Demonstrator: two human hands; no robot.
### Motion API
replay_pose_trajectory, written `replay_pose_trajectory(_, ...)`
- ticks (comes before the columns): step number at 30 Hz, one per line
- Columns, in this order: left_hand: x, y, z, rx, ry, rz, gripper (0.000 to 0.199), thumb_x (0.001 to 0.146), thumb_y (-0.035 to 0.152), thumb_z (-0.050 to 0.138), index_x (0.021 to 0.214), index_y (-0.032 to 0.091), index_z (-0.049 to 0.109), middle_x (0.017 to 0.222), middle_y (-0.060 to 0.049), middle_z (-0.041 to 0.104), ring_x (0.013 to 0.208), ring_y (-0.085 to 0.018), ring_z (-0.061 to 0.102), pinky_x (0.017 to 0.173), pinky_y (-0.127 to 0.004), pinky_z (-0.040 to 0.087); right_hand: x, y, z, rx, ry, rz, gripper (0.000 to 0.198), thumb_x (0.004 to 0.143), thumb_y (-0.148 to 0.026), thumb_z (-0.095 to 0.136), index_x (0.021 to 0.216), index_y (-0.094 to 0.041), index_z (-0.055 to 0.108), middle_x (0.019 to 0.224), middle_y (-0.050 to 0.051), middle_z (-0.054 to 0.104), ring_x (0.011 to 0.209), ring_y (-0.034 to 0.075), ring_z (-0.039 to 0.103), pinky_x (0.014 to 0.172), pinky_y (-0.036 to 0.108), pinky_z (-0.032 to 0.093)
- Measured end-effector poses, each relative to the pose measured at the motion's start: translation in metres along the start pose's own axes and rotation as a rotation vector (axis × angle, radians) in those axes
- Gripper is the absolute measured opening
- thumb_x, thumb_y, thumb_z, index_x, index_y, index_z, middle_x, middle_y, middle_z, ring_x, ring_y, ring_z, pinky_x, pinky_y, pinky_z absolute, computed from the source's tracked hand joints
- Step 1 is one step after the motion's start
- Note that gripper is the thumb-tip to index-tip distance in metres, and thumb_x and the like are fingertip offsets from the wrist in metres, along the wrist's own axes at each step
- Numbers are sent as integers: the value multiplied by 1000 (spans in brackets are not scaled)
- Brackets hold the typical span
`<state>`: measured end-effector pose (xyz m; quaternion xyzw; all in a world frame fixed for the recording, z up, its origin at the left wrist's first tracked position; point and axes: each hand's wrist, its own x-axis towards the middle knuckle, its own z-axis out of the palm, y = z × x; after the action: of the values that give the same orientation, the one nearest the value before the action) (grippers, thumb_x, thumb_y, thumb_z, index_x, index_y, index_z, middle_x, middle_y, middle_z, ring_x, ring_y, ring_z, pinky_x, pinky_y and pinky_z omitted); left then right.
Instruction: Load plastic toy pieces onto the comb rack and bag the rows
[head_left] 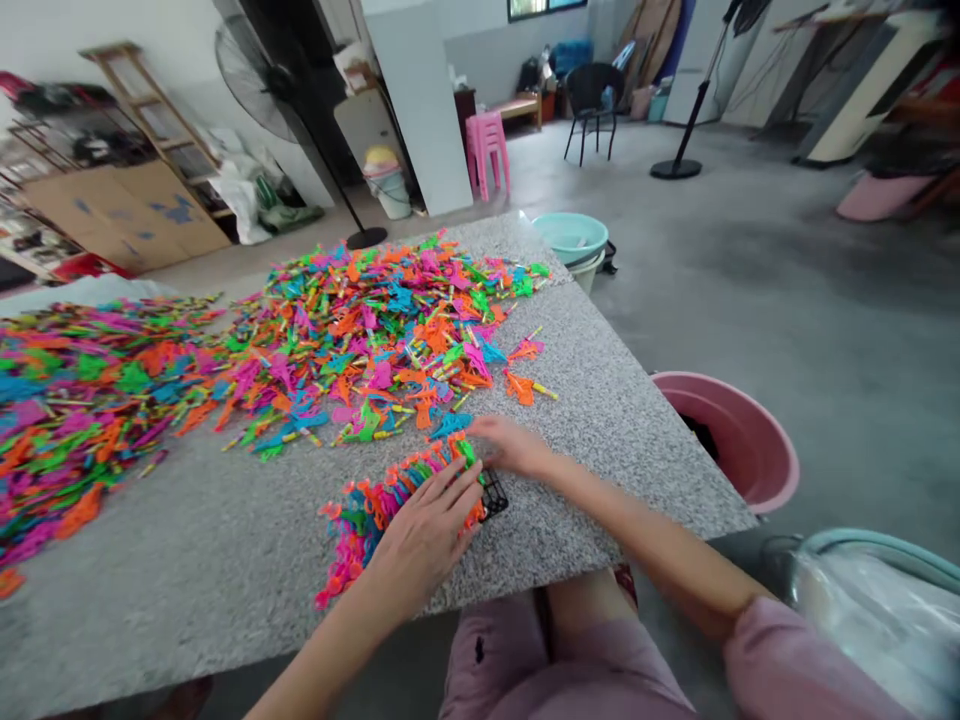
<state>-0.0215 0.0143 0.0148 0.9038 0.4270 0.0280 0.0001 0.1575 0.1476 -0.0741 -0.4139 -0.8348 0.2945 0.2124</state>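
My left hand (427,535) lies with its fingers stretched out over a packed row of small coloured plastic toy pieces (382,500). These pieces stand close together in orange, pink, blue and green. At the right end of the row, part of a black plastic rack (493,495) shows; the rest of it is covered. My right hand (514,447) is at the row's far right end, its fingers bent in beside a green piece (466,452). What its fingertips hold, if anything, is hidden. A loose blue piece (452,425) lies just past those fingertips.
A large heap of similar pieces (405,310), many with yellow-tipped sticks, spreads across the back and left of the speckled stone table (225,560). Beyond the table's right edge stand a pink tub (780,455) and a turquoise basin (571,232). A clear plastic bag (862,620) sits lower right.
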Motion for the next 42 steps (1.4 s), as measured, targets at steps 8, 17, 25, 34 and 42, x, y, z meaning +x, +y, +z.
replay_pose_trajectory(8,-4,2,-1,-46,-3,7,35,95,23,53,130,17,52,146,-10,49,142,-26,35,113,-46,39,-4,44,-53,-208,207,391,22,87,0,42,83,-7,62,111,26,57,104,28,57,86,38,44)
replay_pose_trajectory(17,-2,7,2,-78,-8,-7,30,96,23,53,125,14,54,144,-12,49,144,-26,31,117,-45,33,-98,-10,33,348,148,315,25,82,-24,59,104,-21,47,80,1,68,59,14,62,55,24,49)
replay_pose_trajectory(25,-2,7,0,-82,-9,-3,31,94,20,55,125,13,52,145,-12,48,145,-26,29,117,-44,33,-85,-27,50,331,99,251,13,71,-19,65,79,-19,54,60,-5,58,54,11,54,54,20,40)
replay_pose_trajectory(34,-6,4,7,-91,38,-6,56,96,17,47,149,20,30,152,-7,42,146,-21,26,119,-41,30,-81,-38,53,-67,-48,109,22,77,-16,58,98,-16,64,75,5,69,63,17,61,59,25,38)
replay_pose_trajectory(42,-9,-2,11,-44,19,-11,55,96,20,51,148,25,35,152,-6,43,143,-24,33,115,-44,38,-3,39,-40,-247,127,115,36,81,-2,60,115,-15,63,116,11,66,96,16,62,80,24,44)
